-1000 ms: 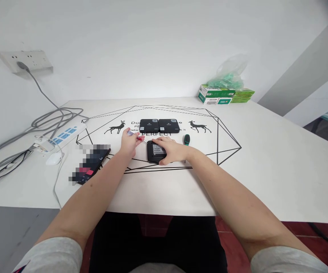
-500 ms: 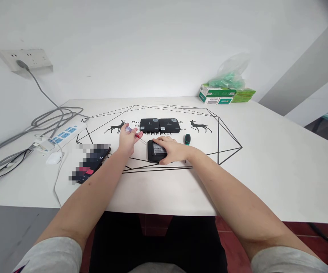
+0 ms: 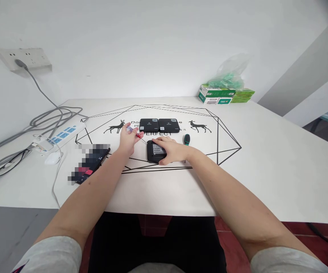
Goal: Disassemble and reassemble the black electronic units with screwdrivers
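A screwdriver with a clear, red-tipped handle is gripped in my left hand. Its thin shaft points at the left edge of a small black box with a label on its upper face. My right hand is closed over the right part of that box and presses it on the table mat, hiding part of the label. Whether the screwdriver's tip touches the box is too small to tell. Two similar black boxes, a left one and a right one, lie side by side behind.
A green and black screwdriver handle lies right of my right hand. At left are a phone-like dark device, partly pixelated, a power strip, cables and glasses. Green and white cartons stand at the back right.
Both hands, the screwdriver and the black box stay almost in place. The whole view has shifted very slightly.
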{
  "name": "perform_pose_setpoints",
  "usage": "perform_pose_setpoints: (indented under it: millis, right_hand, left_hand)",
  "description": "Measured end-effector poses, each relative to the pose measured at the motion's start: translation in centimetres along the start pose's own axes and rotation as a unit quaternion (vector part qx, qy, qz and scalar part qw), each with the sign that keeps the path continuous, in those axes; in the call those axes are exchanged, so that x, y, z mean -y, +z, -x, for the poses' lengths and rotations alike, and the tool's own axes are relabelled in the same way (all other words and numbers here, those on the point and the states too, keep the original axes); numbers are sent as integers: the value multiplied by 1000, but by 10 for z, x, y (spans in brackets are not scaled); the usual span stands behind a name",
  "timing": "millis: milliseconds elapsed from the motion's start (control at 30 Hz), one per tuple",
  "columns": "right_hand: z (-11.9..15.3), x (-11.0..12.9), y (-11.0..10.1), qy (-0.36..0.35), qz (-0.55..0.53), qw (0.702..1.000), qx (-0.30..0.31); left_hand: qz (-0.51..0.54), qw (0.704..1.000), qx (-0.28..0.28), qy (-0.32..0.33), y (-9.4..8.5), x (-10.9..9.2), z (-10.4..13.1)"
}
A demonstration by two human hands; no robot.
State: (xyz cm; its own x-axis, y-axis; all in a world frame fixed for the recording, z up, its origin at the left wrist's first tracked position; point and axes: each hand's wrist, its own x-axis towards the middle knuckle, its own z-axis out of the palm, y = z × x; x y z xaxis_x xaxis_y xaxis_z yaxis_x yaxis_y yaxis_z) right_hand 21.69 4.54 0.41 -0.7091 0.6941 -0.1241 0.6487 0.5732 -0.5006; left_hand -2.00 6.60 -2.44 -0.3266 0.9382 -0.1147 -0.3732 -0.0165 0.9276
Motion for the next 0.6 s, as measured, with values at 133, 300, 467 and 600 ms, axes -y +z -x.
perform_pose_setpoints:
  millis: [133, 300, 467, 600]
  right_hand:
    - [0, 0, 0, -1, 0, 1000, 3]
    - [0, -1, 0, -11, -7, 1000, 1]
    - [-5, -9, 3, -28, -13, 1000, 2]
    - [-6, -15, 4, -39, -25, 999, 4]
  left_hand:
    - [-2, 1000, 8, -15, -2, -1, -3]
    - [-10, 999, 14, -42, -1, -5, -3]
    - [-25, 998, 12, -57, 2, -8, 1]
    - [-50, 996, 17, -66, 4, -8, 3]
